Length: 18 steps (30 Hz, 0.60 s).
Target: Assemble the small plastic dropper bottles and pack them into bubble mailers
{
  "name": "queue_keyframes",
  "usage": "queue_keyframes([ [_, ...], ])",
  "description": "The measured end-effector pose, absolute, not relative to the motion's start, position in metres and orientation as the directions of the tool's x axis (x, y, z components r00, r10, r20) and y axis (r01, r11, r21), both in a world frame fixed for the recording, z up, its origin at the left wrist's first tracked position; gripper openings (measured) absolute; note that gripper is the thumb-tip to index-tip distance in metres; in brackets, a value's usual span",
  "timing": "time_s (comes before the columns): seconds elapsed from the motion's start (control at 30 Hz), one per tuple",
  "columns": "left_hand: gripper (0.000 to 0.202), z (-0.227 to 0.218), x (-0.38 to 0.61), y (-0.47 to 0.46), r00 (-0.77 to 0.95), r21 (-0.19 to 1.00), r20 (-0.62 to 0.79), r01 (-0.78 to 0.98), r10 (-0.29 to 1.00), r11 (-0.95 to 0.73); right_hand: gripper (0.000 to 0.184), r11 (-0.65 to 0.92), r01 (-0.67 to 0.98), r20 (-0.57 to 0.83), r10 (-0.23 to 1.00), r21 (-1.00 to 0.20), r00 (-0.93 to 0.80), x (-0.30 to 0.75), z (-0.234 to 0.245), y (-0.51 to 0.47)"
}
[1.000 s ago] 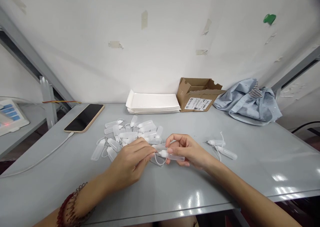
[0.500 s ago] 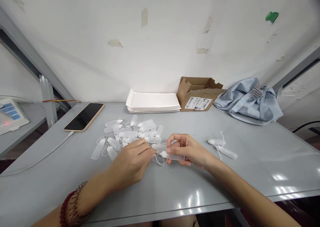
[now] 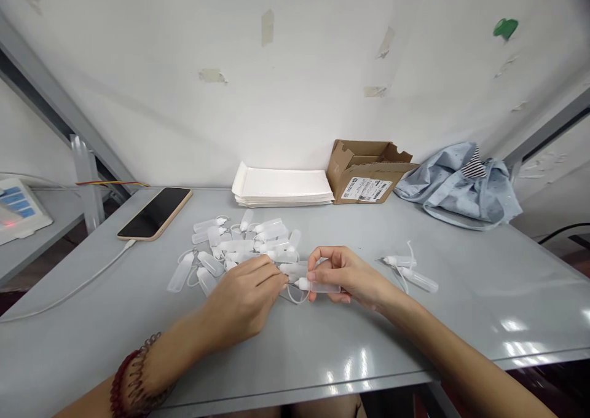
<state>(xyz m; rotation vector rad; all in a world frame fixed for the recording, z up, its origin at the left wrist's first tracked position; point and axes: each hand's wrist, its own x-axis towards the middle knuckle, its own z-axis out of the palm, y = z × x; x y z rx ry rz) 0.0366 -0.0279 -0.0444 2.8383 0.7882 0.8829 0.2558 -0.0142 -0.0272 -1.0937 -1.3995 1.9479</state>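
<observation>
Your right hand point(image 3: 348, 276) clamps a slim, translucent white plastic bottle point(image 3: 325, 287) between your hands; your left hand point(image 3: 251, 295) has its fingertips together at the tip (what they pinch is hidden). Seemingly you're working that tip; next calls for steadiness.

A white wall point(image 3: 184, 123) rose behind a glossy grey desk point(image 3: 391, 341)

Scraps of beige tape point(image 3: 267, 27) clung to the wall, with a green patch point(image 3: 506, 28) high on the right; slanting grey metal beams point(image 3: 50, 95) flanked the desk on both sides, a second grey surface point(image 3: 50, 240) lay beyond the left one, and bright light reflections point(image 3: 514, 324) gleamed near the desk's front edge, above a dark space underneath
</observation>
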Motion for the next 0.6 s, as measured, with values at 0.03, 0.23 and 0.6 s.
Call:
queue_keyframes([
  [0.03,0.020,-0.0445,0.0368,-0.0282,0.705,0.207,0.510,0.456,0.493,-0.866,0.028,-0.345,0.058,-0.318,0.770,-0.937,-0.552,0.2557,-0.0276,-0.0141],
  [0.23,0.023,-0.0450,0.0376,-0.0300,0.708,0.191,0.504,0.468,0.495,-0.863,0.032,-0.327,0.086,-0.319,0.773,-0.941,-0.548,0.2550,-0.0281,-0.0155],
  [0.6,0.021,-0.0523,0.0362,-0.0309,0.720,0.161,0.511,0.456,0.469,-0.875,0.031,-0.295,0.109,-0.306,0.792,-0.949,-0.528,0.2530,-0.0264,-0.0191],
])
